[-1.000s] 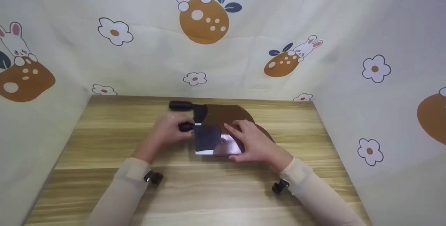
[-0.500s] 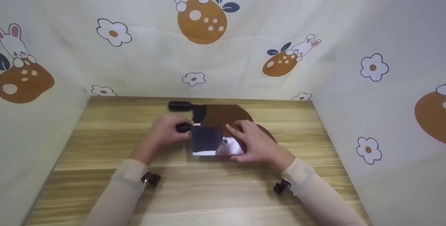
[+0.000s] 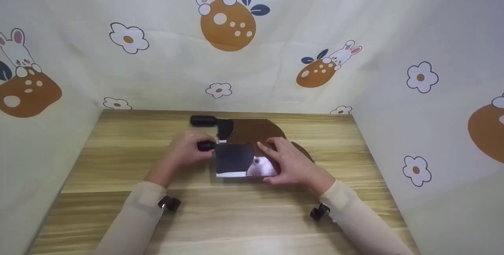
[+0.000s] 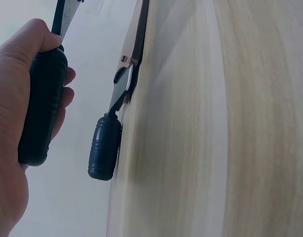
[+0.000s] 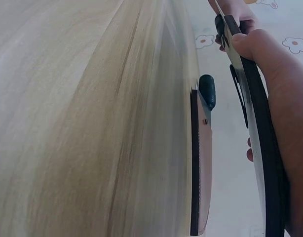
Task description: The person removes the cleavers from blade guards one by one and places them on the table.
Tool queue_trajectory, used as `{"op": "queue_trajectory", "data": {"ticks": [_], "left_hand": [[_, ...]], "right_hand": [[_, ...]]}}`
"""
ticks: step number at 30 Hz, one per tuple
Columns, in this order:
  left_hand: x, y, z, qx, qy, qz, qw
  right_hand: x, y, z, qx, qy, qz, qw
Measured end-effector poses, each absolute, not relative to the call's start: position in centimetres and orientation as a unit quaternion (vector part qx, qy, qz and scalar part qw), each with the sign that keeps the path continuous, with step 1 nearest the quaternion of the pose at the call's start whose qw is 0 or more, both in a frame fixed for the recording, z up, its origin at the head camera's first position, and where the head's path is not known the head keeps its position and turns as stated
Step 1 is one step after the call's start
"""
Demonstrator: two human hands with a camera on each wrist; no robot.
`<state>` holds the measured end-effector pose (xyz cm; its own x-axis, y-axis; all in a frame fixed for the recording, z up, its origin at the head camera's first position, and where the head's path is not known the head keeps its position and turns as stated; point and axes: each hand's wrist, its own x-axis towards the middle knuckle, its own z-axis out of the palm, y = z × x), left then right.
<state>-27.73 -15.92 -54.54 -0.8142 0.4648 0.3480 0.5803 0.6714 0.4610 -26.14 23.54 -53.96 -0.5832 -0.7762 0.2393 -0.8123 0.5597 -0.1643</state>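
Observation:
My left hand (image 3: 185, 150) grips the black handle (image 3: 206, 146) of a cleaver, its fingers curled round it in the left wrist view. The cleaver's broad dark blade (image 3: 235, 158) shows between that handle and a brown sheath (image 3: 264, 167), and its far part is hidden inside. My right hand (image 3: 295, 162) holds the sheath, thumb on one side and fingers on the other. In the right wrist view the held sheath (image 5: 264, 143) stands above the table. Behind it lies a second cleaver with a black handle (image 3: 203, 121), its blade mostly inside another brown sheath (image 3: 256, 130).
A wood-grain table (image 3: 236, 219) lies under everything. Pale cloth (image 3: 165, 70) printed with rabbits, fruit and flowers hangs behind it and at both sides. The second cleaver rests close to the table's back edge.
The left hand has moved slightly left with the handle, and the right hand slightly right with the sheath. More of the blade shows outside the sheath. The second cleaver has stayed put.

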Motion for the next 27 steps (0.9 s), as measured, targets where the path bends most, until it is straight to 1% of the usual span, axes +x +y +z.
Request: {"op": "queue_trajectory", "data": {"ticks": [6,12,17,23,27], "left_hand": [[-27.65,-15.94,-54.47,-0.282,-0.908,-0.294,0.094],[-27.46,-15.69,-54.26,-0.291,-0.920,-0.247,0.092],[-27.06,-15.47,-54.20,-0.288,-0.926,-0.226,0.091],[-26.88,-15.39,-54.22,-0.271,-0.924,-0.254,0.090],[-26.93,-15.76,-54.18,-0.263,-0.924,-0.262,0.096]], "right_hand": [[-26.01,23.66,-53.90,0.441,-0.886,0.131,0.059],[-25.82,23.71,-54.09,0.431,-0.891,0.133,0.055],[-25.72,23.78,-54.30,0.433,-0.890,0.131,0.062],[-25.81,23.94,-54.40,0.453,-0.878,0.135,0.079],[-25.90,24.33,-54.24,0.449,-0.880,0.133,0.078]]}}
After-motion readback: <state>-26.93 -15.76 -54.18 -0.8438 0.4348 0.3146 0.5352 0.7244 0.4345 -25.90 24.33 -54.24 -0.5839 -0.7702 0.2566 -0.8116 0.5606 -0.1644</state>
